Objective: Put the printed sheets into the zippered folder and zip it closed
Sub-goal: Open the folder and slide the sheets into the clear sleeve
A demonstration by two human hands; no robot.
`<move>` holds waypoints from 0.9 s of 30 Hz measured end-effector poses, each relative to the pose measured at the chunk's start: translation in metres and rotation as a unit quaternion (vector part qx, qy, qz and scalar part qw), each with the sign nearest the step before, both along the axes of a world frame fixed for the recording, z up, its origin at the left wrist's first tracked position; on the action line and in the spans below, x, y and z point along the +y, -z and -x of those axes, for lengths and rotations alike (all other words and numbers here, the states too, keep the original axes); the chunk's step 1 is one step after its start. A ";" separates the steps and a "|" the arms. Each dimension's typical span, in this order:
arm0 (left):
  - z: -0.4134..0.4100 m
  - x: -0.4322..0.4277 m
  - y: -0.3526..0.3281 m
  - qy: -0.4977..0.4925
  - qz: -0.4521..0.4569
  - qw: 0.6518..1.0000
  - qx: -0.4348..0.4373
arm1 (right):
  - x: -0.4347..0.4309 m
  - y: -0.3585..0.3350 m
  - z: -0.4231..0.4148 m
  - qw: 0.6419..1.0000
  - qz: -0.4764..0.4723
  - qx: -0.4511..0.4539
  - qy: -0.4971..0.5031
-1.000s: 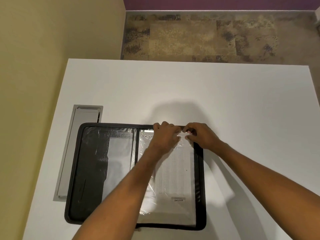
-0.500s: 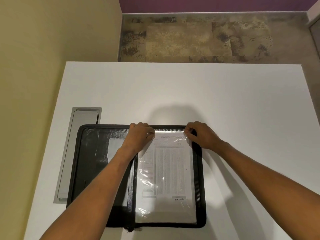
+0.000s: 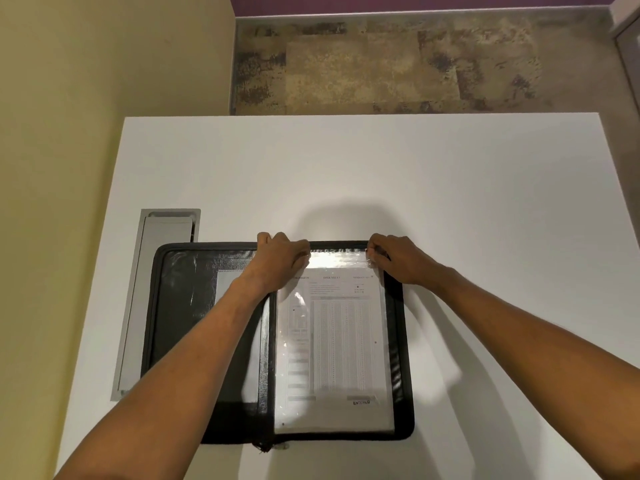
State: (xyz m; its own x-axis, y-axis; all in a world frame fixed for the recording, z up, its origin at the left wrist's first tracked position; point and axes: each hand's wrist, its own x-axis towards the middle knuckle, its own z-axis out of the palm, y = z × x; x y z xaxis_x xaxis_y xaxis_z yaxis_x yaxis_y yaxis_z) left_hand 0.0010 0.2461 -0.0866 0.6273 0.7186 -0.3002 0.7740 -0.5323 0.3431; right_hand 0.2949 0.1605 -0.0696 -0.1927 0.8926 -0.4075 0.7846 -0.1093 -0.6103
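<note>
Head, left hand (image 3: 282,261), right hand (image 3: 394,259) gripping sleeve (image 3: 337,258)

head cam | above, looking forward-down | near table (image 3: 450,188) | floor beyond | single view

black folder (image 3: 401,341), white sheet (image 3: 341,341), white desk (image 3: 415,174)
the sheet carries a fine grey grid of rows and columns under a clear, glossy sleeve (image 3: 337,258). the desk's inset panel (image 3: 162,271) is grey; the floor (image 3: 398,64) is mottled brown and tan, the wall (image 3: 86,98) dull yellow.
</note>
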 end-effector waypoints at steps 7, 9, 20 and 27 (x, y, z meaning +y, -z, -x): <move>0.000 0.013 0.004 0.032 -0.017 0.998 0.053 | -0.001 -0.006 0.002 0.998 -0.004 -0.055 -0.010; 0.001 0.014 0.005 0.028 -0.001 0.999 0.041 | 0.001 -0.007 0.006 0.995 -0.011 -0.092 -0.033; 0.000 0.019 -0.003 0.029 0.034 0.997 0.058 | 0.010 -0.019 0.016 0.981 0.017 -0.181 -0.072; -0.005 0.012 -0.009 0.002 -0.004 0.999 0.050 | 0.001 -0.015 0.023 0.963 0.018 -0.267 -0.026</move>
